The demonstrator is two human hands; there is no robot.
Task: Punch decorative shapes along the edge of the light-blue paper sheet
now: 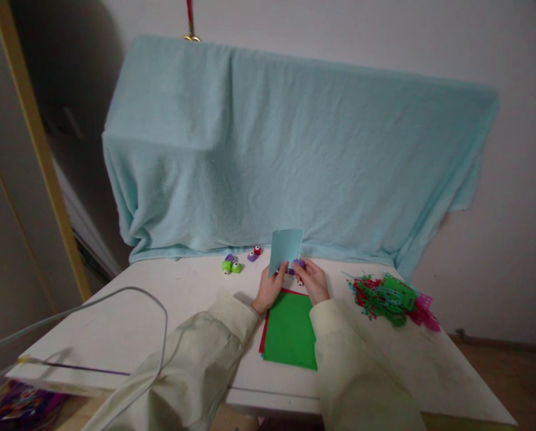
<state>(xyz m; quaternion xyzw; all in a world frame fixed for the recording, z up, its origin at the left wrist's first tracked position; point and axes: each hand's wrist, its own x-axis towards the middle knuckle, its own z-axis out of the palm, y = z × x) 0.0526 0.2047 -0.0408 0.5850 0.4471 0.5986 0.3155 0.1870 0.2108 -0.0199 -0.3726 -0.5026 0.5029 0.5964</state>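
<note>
My left hand [269,290] is closed on the lower left edge of a light blue sheet [286,248], held upright above the table. At the sheet's lower right edge, my right hand [313,281] pinches a small purple piece [299,263] whose kind I cannot make out. A small red piece with a white eye-like spot [300,283] shows just below the right fingers. Under and in front of both hands lies a stack of sheets, with a green sheet [291,330] on top and a red sheet [262,342] sticking out at its left edge.
Small green pieces with eye-like spots [236,267] and a red one [257,250] sit at the back of the white table [196,353]. A tangled pile of perforated scraps [384,299] lies right. A light blue cloth [304,155] hangs behind; a grey cable [166,326] loops left.
</note>
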